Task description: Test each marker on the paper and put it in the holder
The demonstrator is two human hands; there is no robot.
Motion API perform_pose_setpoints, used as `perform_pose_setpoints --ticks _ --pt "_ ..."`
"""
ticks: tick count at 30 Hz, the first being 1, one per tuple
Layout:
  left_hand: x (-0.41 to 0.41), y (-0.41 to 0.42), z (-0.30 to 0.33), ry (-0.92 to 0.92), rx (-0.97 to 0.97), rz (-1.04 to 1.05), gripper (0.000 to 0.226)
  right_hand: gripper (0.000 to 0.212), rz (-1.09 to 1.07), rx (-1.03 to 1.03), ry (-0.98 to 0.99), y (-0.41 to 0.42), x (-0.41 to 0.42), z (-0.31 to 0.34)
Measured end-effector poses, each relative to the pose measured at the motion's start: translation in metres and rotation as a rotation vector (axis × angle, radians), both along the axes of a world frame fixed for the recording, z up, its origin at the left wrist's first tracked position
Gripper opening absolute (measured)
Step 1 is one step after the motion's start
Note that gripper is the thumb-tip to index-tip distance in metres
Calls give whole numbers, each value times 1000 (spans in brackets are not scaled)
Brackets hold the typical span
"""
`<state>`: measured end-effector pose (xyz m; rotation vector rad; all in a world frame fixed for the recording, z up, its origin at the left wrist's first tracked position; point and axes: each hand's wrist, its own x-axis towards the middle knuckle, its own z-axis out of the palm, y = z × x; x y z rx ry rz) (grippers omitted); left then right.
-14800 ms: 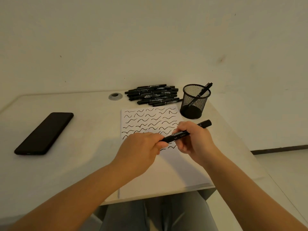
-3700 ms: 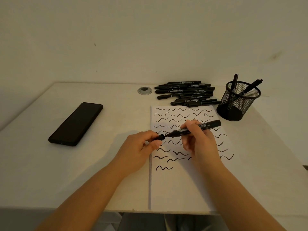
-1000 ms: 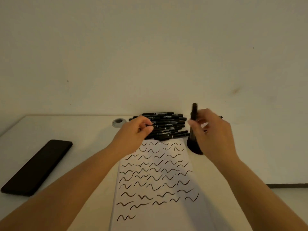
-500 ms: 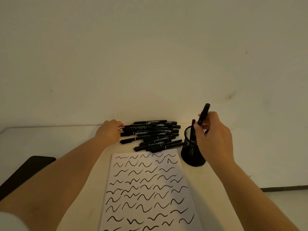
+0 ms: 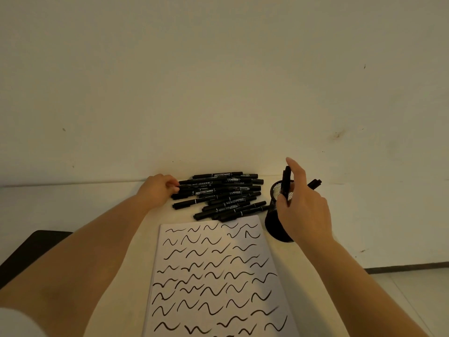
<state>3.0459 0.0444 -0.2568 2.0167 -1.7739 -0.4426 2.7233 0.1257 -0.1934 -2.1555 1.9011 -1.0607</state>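
Reaching to the heap of markers (image 5: 218, 194) just left of the holder (image 5: 275, 215), the left hand (image 5: 159, 189) curls its fingers on one marker's end, likely to test it on the paper (image 5: 213, 276) in front of the holder. Over the holder's rim the right hand (image 5: 302, 207) has straight, released fingers; a marker (image 5: 286, 182) stands upright beside them

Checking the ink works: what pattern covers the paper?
Rows of black wavy squiggles on the white paper, clear in the head view.
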Motion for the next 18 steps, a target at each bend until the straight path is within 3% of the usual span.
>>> perform_pose_setpoints --ticks 6,10,15,18 --pt "-1 4 0 -61 -33 -20 15 42 -4 -5 65 -3 1 -5" --pt "4 15 6 17 -70 23 11 41 2 33 40 -1 0 -3" --pt "9 49 34 76 -165 46 4 42 6 -274 92 17 11 8" --pt "-4 91 54 147 -260 10 19 35 87 -278 38 43 29 3"
